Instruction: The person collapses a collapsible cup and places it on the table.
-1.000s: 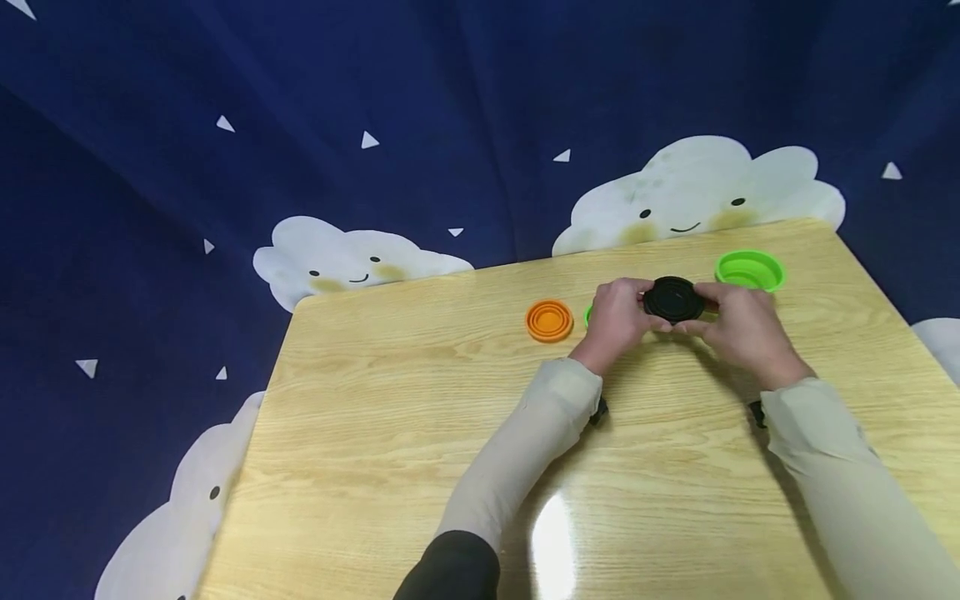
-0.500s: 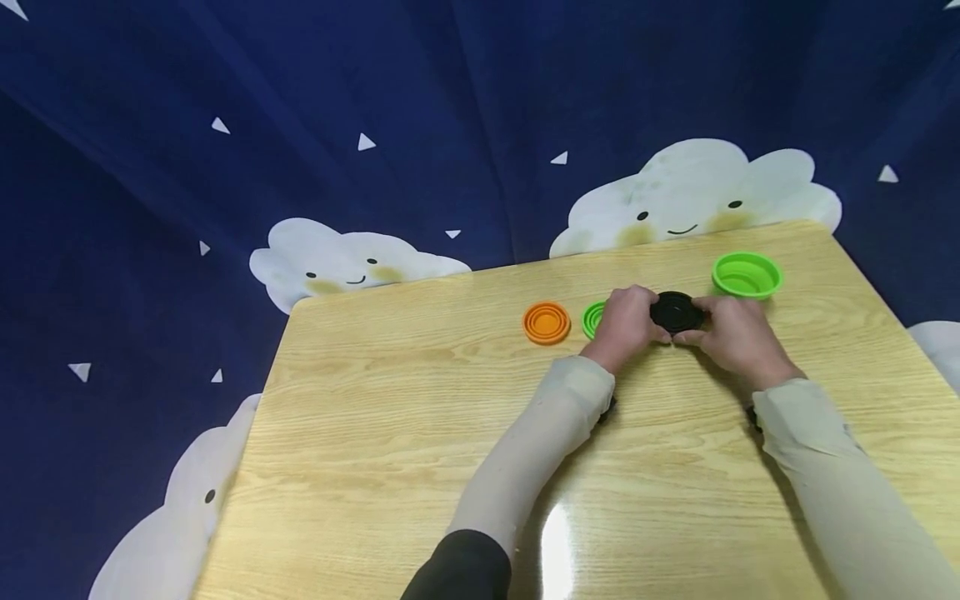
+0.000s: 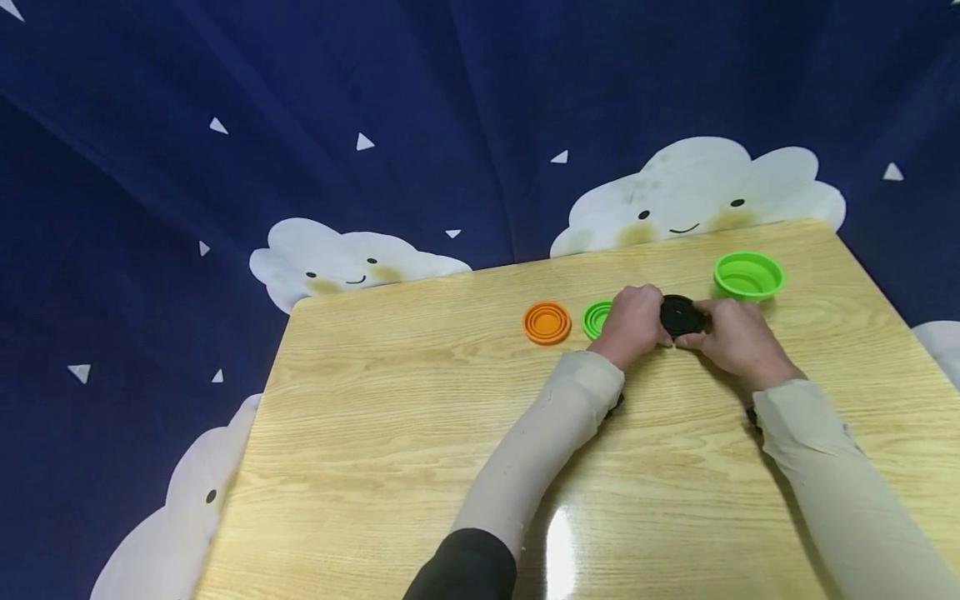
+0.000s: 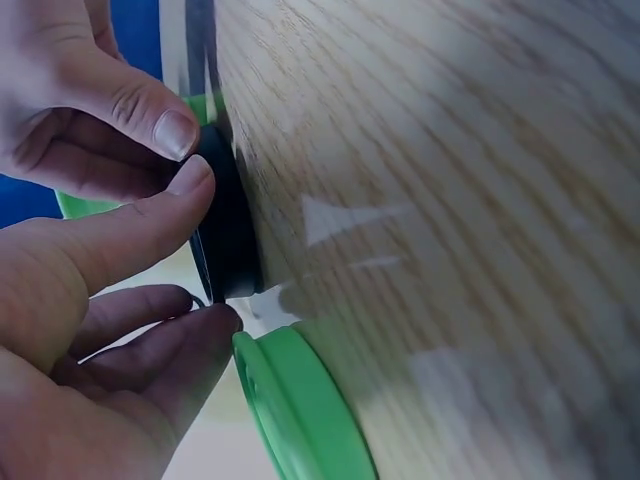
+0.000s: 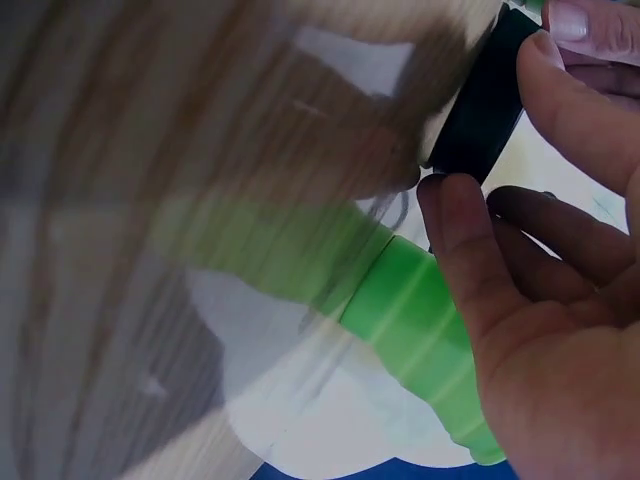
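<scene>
Both hands hold a black collapsible bowl (image 3: 680, 315), folded flat, low over the table's far right part. On its left side my left hand (image 3: 633, 323) grips the rim, thumb on the near edge. My right hand (image 3: 738, 337) pinches the opposite side, and the two thumbs come close together at the near edge. Seen from the left wrist, the bowl (image 4: 228, 225) stands out as a dark, shallow ring just at the wood. In the right wrist view, thumb and fingertips of the right hand (image 5: 550, 260) lie at the edge of the black bowl (image 5: 485, 100).
Left of the hands lie a flat orange collapsible bowl (image 3: 547, 322) and a flat green one (image 3: 597, 319), partly covered by the left hand. Behind the right hand stands an expanded green bowl (image 3: 748, 277). A dark blue curtain (image 3: 420, 100) hangs behind the wooden table (image 3: 360, 417).
Both hands have brought the black bowl down and slightly nearer. The left hand has shifted right, uncovering more of the flat green bowl.
</scene>
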`<control>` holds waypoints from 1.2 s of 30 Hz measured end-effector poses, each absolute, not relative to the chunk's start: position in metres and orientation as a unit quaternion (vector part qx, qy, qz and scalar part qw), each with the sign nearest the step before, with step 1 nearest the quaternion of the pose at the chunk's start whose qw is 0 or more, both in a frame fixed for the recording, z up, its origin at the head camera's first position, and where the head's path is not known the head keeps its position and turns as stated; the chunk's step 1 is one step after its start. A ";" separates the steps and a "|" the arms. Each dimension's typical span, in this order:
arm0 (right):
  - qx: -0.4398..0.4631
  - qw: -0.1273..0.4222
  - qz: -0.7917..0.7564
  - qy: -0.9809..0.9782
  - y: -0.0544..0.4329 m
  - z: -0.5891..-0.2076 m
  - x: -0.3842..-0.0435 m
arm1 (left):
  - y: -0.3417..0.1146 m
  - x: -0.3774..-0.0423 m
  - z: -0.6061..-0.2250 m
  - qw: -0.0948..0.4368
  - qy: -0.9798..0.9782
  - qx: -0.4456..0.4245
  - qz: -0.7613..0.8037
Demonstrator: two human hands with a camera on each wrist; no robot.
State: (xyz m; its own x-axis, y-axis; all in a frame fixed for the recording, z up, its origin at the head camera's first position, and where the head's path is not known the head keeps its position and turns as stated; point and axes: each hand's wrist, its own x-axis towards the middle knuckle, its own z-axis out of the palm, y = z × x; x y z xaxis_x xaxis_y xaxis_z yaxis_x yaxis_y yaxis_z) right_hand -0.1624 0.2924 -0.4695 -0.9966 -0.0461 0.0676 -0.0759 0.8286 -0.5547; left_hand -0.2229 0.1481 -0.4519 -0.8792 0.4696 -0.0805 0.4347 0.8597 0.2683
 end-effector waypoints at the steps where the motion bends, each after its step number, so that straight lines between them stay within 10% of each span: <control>1: 0.029 0.025 0.293 -0.955 0.293 -0.470 -0.161 | 0.148 -0.222 -0.452 0.073 0.961 0.235 0.126; 23: -0.101 0.225 0.404 -0.881 0.334 -0.437 -0.109 | 0.169 -0.196 -0.438 -0.026 0.879 0.200 0.433; 36: -0.176 0.154 0.443 -0.866 0.356 -0.450 -0.126 | 0.203 -0.200 -0.449 -0.003 0.868 0.156 0.471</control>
State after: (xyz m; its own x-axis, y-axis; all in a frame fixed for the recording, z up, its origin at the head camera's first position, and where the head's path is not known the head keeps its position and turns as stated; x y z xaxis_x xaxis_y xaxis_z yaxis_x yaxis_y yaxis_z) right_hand -0.1257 0.3561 -0.4500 -0.8907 0.4409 0.1112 0.1680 0.5464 -0.8205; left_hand -0.2004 0.2031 -0.4491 -0.9511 0.2684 0.1529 0.2744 0.5072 0.8170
